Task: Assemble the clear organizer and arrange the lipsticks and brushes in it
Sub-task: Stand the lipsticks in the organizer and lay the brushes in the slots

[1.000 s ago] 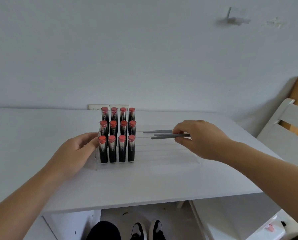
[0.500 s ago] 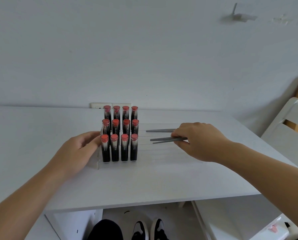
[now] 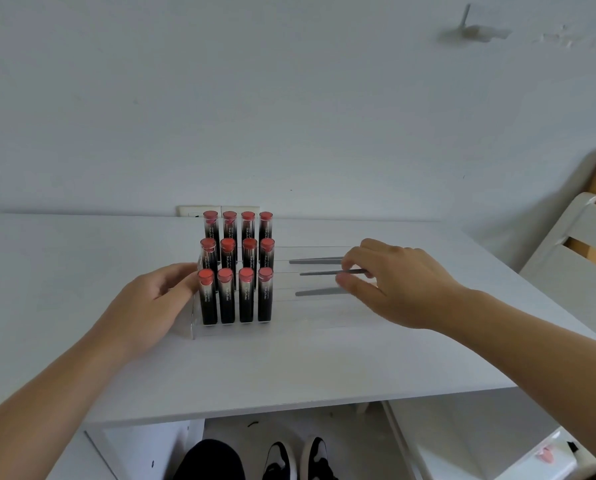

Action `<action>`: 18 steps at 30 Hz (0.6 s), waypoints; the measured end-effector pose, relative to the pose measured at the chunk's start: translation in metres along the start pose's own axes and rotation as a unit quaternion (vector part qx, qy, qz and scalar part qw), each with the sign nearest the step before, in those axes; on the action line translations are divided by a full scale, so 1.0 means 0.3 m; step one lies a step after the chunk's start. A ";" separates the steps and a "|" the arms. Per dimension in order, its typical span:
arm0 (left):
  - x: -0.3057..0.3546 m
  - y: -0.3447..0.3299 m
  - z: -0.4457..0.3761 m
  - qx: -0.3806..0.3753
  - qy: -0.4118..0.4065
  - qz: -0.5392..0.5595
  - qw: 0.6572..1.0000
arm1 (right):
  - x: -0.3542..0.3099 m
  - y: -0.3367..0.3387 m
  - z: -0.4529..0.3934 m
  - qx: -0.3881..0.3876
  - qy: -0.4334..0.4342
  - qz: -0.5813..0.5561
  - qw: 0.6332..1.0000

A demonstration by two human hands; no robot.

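The clear stepped organizer (image 3: 195, 327) stands on the white table (image 3: 289, 368). Several black lipsticks with red tops (image 3: 236, 271) fill its left side in three rows. Three grey brush handles lie across the steps on its right: a top brush (image 3: 315, 261), a middle brush (image 3: 324, 273) and a lower brush (image 3: 315, 292). My right hand (image 3: 393, 282) pinches the middle brush between thumb and fingers and hides the brushes' right ends. My left hand (image 3: 151, 303) rests against the organizer's left wall with relaxed fingers.
A wall socket (image 3: 217, 211) sits behind the lipsticks at the table's back edge. A white slatted chair (image 3: 573, 251) stands to the right. Below the table's front edge are my black-and-white shoes (image 3: 300, 459) and a white shelf (image 3: 469, 441).
One brush has been laid down on the lower step. My right hand has lifted slightly and now holds a single brush at the middle step. My left hand has stayed in place.
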State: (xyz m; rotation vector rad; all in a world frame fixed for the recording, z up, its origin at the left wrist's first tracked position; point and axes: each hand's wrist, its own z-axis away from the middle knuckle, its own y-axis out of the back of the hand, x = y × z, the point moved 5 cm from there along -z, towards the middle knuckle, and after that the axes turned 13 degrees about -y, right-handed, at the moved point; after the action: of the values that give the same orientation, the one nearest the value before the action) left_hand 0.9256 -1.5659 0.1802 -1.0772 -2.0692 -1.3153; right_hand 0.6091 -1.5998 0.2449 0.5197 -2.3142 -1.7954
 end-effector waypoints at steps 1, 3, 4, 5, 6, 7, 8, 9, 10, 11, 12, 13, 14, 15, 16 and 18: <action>0.000 0.000 0.000 0.000 0.001 0.001 1.000 | -0.009 -0.001 0.008 0.003 0.018 -0.018 1.000; 0.002 0.000 0.001 -0.001 0.000 0.000 1.000 | -0.023 -0.013 0.024 0.006 0.051 -0.034 0.998; 0.003 0.000 0.001 -0.002 0.000 0.001 1.000 | -0.026 -0.022 0.031 0.007 0.062 -0.033 0.998; 0.004 0.000 0.001 -0.002 0.000 0.003 1.000 | -0.025 -0.030 0.038 0.008 0.070 -0.030 0.997; 0.005 -0.001 0.001 -0.002 0.000 0.005 1.000 | -0.022 -0.037 0.045 0.010 0.079 -0.026 0.996; 0.007 -0.001 0.001 -0.002 -0.001 0.006 1.000 | -0.020 -0.042 0.053 0.013 0.089 -0.023 0.996; 0.008 -0.002 0.001 -0.002 -0.001 0.005 1.000 | -0.018 -0.044 0.060 0.018 0.101 -0.020 0.995; 0.009 -0.002 0.001 -0.002 -0.002 0.003 1.000 | -0.018 -0.044 0.068 0.025 0.114 -0.019 0.993; 0.010 -0.003 0.001 -0.002 -0.003 0.002 1.000 | -0.018 -0.044 0.074 0.034 0.124 -0.020 0.992; 0.010 -0.003 0.000 -0.002 -0.003 0.001 1.000 | -0.019 -0.042 0.079 0.042 0.130 -0.021 0.990; 0.009 -0.003 0.000 -0.001 -0.003 0.001 1.000 | -0.019 -0.042 0.083 0.048 0.134 -0.022 0.990; 0.007 -0.003 -0.001 0.000 -0.003 0.002 1.000 | -0.021 -0.042 0.086 0.053 0.138 -0.023 0.989; 0.006 -0.002 -0.001 0.000 -0.002 0.003 1.000 | -0.022 -0.042 0.090 0.058 0.141 -0.023 0.988; 0.006 -0.002 -0.001 0.000 -0.002 0.003 1.000 | -0.024 -0.043 0.093 0.064 0.145 -0.023 0.987; 0.008 -0.002 0.000 -0.001 -0.004 0.003 1.000 | -0.024 -0.045 0.097 0.069 0.147 -0.023 0.986; 0.011 -0.002 0.000 -0.001 -0.009 0.002 1.000 | -0.022 -0.050 0.102 0.074 0.146 -0.028 0.986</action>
State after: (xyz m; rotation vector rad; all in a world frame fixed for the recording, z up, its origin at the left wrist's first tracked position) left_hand 0.9231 -1.5647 0.1825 -1.0970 -2.0788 -1.3096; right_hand 0.6073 -1.5728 0.2230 0.8186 -2.2570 -1.4600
